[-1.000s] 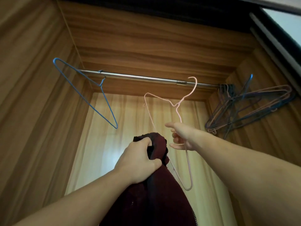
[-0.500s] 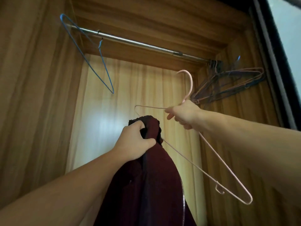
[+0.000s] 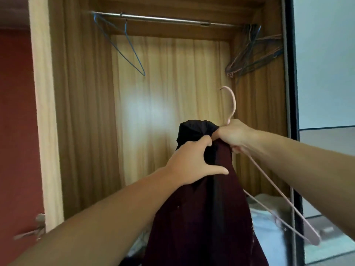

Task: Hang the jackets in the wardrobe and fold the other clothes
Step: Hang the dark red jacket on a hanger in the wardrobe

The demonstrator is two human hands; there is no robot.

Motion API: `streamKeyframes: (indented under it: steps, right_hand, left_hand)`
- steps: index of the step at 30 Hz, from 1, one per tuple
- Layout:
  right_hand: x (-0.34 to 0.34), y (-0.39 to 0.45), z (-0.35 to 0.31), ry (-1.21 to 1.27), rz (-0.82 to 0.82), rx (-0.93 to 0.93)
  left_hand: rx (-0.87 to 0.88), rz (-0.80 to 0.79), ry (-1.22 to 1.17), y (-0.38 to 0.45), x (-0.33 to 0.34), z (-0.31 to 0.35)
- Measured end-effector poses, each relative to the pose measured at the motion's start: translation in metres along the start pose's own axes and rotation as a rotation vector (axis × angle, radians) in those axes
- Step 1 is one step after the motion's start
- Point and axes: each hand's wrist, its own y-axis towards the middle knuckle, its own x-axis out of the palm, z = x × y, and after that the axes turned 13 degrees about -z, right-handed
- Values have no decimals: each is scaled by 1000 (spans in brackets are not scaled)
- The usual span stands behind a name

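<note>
Maroon jacket (image 3: 201, 208) bunched at the collar, pink wire hanger (image 3: 269, 189) not yet inside it.

Held up before the open wardrobe (image 3: 80, 112), well below the rail (image 3: 163, 18); left hand (image 3: 192, 164) gripping the dark collar fabric, thumb spread; right hand (image 3: 233, 136) curled round the hanger neck, pinching collar too. Likely trouble: thin wire snagging the lining or zip, one shoulder sliding off, fabric slipping during regrip, hook missing the rail.
</note>
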Motion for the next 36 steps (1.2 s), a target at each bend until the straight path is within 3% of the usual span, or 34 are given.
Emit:
streamKeyframes:
  steps: [6,14,19,22,26,29,34,36]
  right_hand:
    - [-14,-54,38,-87,158,74]
    - [8,-127,94,-185,191,279]
    - [18,-182,135,-230,183,482]
    - [19,-211,163,-204,169,540]
    - [26,-244,195,-170,107,474]
    - [33,-261,213,-83,190,401]
    - [20,-272,208,-3,312,365]
    - [16,-270,193,2,338,348]
  left_hand:
    - [-12,-97,49,-47,25,6]
    - [-265,-197,-480,-85,70,-4]
    - [-311,-295,-799,-101,90,26]
    - [-307,-310,-873,-100,91,53]
    - [-157,-442,-779,-101,95,90]
    - [-27,-530,-627,-108,108,114]
    - [129,-453,-173,-133,122,120]
    - [113,-313,-39,-146,129,117]
